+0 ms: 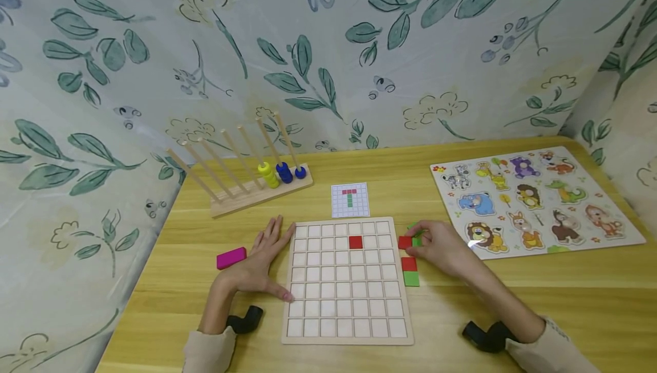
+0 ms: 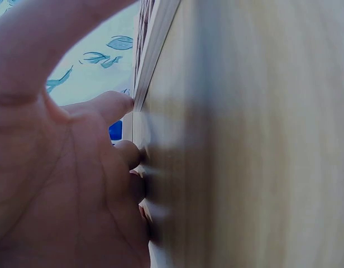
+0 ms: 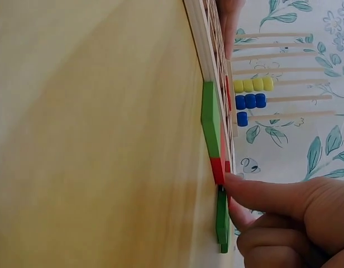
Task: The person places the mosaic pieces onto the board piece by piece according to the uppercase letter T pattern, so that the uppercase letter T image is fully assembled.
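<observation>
A wooden grid board lies in the middle of the table, with one red square tile in its second row. My left hand rests spread at the board's left edge, its thumb and index fingertip right at the frame. Just off the right edge, my right hand pinches another red tile between thumb and fingers. Green tiles are partly hidden beneath those fingers. Nearer me lie a red tile and a green tile. Behind the board is a pattern card showing a red and green T.
A peg stand with yellow and blue beads stands at the back left. A magenta block lies left of my left hand. The animal puzzle board covers the back right. A patterned cloth wall borders the table's far edge.
</observation>
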Demonstrator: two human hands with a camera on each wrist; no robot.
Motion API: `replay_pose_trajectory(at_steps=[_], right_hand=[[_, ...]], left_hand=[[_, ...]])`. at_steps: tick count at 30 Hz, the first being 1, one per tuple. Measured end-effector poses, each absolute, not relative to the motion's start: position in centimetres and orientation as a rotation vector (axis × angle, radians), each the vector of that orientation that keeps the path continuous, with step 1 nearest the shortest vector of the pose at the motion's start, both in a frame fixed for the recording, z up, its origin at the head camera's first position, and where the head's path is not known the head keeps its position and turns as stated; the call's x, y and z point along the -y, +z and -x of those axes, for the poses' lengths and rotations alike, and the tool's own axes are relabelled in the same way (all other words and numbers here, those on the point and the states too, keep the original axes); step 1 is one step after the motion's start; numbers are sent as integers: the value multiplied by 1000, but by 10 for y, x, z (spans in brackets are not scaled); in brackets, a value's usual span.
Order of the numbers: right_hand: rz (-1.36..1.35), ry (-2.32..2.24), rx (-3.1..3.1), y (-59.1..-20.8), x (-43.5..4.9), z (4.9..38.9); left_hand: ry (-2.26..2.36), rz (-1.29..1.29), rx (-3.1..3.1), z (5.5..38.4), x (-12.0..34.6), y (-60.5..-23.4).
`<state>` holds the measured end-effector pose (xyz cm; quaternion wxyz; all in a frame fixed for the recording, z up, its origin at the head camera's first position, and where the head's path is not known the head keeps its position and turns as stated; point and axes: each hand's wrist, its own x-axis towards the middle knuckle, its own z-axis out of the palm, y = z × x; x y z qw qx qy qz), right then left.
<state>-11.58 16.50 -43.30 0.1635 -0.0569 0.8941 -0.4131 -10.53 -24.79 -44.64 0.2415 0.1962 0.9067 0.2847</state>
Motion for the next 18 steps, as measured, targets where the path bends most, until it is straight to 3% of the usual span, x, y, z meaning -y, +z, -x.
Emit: replay_pose_trajectory(at_steps=[11, 18], right_hand=[[162, -1210, -2579, -425, -169, 120], [187, -1271, -2546, -422, -141, 126]], left_hand=[[785, -543, -2482, 105, 250, -448], [797, -569, -2484, 105, 250, -446]])
